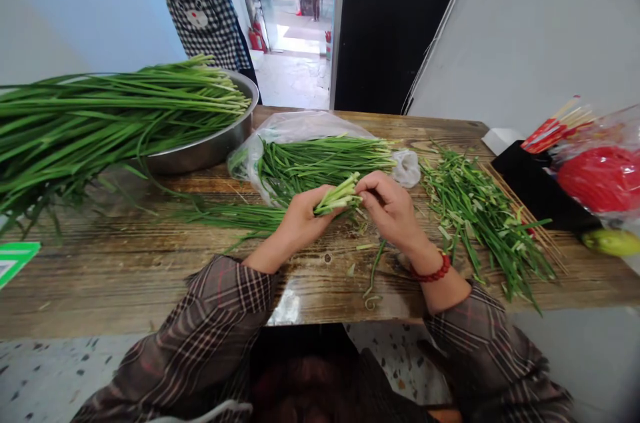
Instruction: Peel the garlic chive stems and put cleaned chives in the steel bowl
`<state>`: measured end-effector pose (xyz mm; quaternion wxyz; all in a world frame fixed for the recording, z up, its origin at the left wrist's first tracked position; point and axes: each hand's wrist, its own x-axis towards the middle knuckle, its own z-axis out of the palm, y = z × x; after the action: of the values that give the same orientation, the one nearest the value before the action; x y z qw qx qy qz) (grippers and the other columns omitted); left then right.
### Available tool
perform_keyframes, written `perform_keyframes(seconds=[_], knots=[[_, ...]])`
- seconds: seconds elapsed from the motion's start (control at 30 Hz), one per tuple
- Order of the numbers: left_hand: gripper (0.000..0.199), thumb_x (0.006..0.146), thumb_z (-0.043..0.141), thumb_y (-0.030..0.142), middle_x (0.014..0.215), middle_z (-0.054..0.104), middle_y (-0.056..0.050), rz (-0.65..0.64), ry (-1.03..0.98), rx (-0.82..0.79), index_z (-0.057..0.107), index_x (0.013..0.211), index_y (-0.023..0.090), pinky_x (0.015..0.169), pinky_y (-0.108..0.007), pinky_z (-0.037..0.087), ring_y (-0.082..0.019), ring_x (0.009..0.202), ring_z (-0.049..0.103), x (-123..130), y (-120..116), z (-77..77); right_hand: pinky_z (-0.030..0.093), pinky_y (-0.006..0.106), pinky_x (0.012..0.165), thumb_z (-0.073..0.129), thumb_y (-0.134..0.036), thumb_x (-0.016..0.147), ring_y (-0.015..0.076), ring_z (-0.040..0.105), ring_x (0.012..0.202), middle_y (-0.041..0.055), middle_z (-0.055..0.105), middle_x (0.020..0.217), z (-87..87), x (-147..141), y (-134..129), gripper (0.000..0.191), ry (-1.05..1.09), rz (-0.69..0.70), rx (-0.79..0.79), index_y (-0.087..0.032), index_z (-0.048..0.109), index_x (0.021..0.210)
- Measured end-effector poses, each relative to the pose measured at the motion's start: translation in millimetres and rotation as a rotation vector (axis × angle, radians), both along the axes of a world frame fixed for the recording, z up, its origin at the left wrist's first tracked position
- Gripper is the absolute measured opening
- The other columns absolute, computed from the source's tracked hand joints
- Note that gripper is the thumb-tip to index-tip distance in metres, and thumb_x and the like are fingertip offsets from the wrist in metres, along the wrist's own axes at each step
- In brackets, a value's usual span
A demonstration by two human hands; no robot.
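Observation:
My left hand [306, 217] is wrapped round a small bunch of green chives [340, 196], whose pale stem ends point up and right while the leaves trail left over the table. Thumb and forefinger of my right hand [387, 206] pinch together at the stem ends; what they hold is too small to make out. Just behind both hands, more chives [325, 159] lie on a clear plastic bag [305, 123]. A loose pile of trimmings [475, 209] spreads to the right of my right hand.
A metal basin [210, 153] heaped with long chives [120, 106] stands at the left of the wooden table [150, 276]. Thin sticks [520, 213], a black box [540, 193] and a red bagged bundle [600, 176] are at the right. Someone in a checked apron [200, 9] stands behind.

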<state>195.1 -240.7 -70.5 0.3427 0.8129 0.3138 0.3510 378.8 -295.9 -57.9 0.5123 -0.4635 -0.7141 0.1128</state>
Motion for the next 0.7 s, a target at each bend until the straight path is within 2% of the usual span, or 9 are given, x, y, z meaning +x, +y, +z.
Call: perform_keyframes(seconds=[0.07, 0.13, 0.2, 0.27, 0.37, 0.47, 0.53, 0.6, 0.7], knots=[[0.020, 0.087, 0.058, 0.034, 0.074, 0.065, 0.001, -0.026, 0.031, -0.011, 0.064, 0.079, 0.016, 0.067, -0.022, 0.045, -0.013, 0.071, 0.058, 2.0, -0.6, -1.8, 0.048, 0.032, 0.076, 0.049, -0.031, 0.094, 0.0168, 0.057, 0.079, 0.0034, 0.061, 0.082, -1.5, -4.2, 1.0, 0.015, 0.077, -0.031, -0.035, -0.022, 0.060, 0.087], [0.023, 0.087, 0.058, 0.033, 0.070, 0.060, 0.002, -0.011, 0.043, -0.003, 0.059, 0.072, 0.016, 0.065, -0.022, 0.043, -0.012, 0.068, 0.055, 2.9, -0.2, -2.1, 0.049, 0.031, 0.073, 0.049, -0.037, 0.094, 0.0154, 0.057, 0.075, 0.0017, 0.058, 0.078, -4.7, -1.2, 5.1, 0.017, 0.273, -0.057, -0.106, -0.023, 0.057, 0.089], [0.024, 0.086, 0.058, 0.032, 0.068, 0.058, 0.003, 0.021, 0.044, 0.008, 0.056, 0.068, 0.016, 0.064, -0.022, 0.041, -0.012, 0.066, 0.052, 2.7, 0.6, -1.2, 0.050, 0.028, 0.068, 0.049, -0.043, 0.093, 0.0136, 0.056, 0.070, -0.0007, 0.054, 0.075, -8.6, 9.8, 11.0, 0.020, 0.505, -0.049, -0.165, -0.024, 0.054, 0.090], [0.026, 0.085, 0.059, 0.032, 0.065, 0.055, 0.003, 0.056, 0.045, 0.015, 0.054, 0.065, 0.016, 0.062, -0.023, 0.039, -0.012, 0.063, 0.049, 1.9, 1.6, -0.1, 0.048, 0.025, 0.061, 0.052, -0.046, 0.091, 0.0121, 0.054, 0.065, -0.0024, 0.051, 0.073, -12.0, 27.4, 16.4, 0.020, 0.627, -0.044, -0.192, -0.025, 0.053, 0.090], [0.025, 0.083, 0.060, 0.032, 0.064, 0.053, 0.003, 0.085, 0.031, -0.007, 0.054, 0.065, 0.016, 0.062, -0.024, 0.038, -0.012, 0.062, 0.047, 0.4, 3.2, 0.7, 0.047, 0.025, 0.058, 0.059, -0.039, 0.086, 0.0120, 0.054, 0.064, -0.0007, 0.057, 0.079, -13.9, 57.5, 20.1, 0.017, 0.481, -0.197, -0.182, -0.024, 0.059, 0.095], [0.022, 0.082, 0.059, 0.034, 0.068, 0.057, 0.002, 0.092, -0.017, -0.048, 0.058, 0.070, 0.016, 0.064, -0.024, 0.041, -0.013, 0.065, 0.050, -0.7, 4.9, 1.0, 0.050, 0.033, 0.074, 0.059, -0.028, 0.083, 0.0179, 0.061, 0.084, 0.0055, 0.066, 0.094, -10.3, 77.3, 18.2, 0.013, 0.123, -0.362, -0.106, -0.021, 0.068, 0.091], [0.021, 0.082, 0.060, 0.035, 0.069, 0.059, 0.002, 0.095, -0.032, -0.071, 0.060, 0.072, 0.016, 0.065, -0.025, 0.042, -0.014, 0.067, 0.052, -1.1, 5.7, 1.3, 0.048, 0.037, 0.085, 0.058, -0.025, 0.084, 0.0220, 0.061, 0.100, 0.0077, 0.068, 0.101, -5.7, 79.2, 15.5, 0.013, -0.009, -0.417, -0.030, -0.021, 0.070, 0.087], [0.021, 0.082, 0.061, 0.035, 0.071, 0.060, 0.001, 0.094, -0.027, -0.085, 0.062, 0.075, 0.016, 0.065, -0.025, 0.043, -0.015, 0.069, 0.053, -1.0, 5.9, 1.6, 0.049, 0.037, 0.084, 0.059, -0.028, 0.085, 0.0223, 0.060, 0.103, 0.0081, 0.067, 0.105, -1.6, 71.3, 12.8, 0.013, 0.019, -0.404, 0.018, -0.022, 0.070, 0.091], [0.020, 0.082, 0.061, 0.035, 0.073, 0.062, 0.000, 0.096, -0.016, -0.076, 0.063, 0.075, 0.016, 0.067, -0.026, 0.044, -0.015, 0.071, 0.055, 0.0, 5.2, 1.3, 0.051, 0.031, 0.074, 0.061, -0.032, 0.085, 0.0175, 0.063, 0.087, 0.0056, 0.068, 0.098, -1.0, 45.8, 9.6, 0.022, 0.146, -0.168, -0.097, -0.023, 0.065, 0.104]])
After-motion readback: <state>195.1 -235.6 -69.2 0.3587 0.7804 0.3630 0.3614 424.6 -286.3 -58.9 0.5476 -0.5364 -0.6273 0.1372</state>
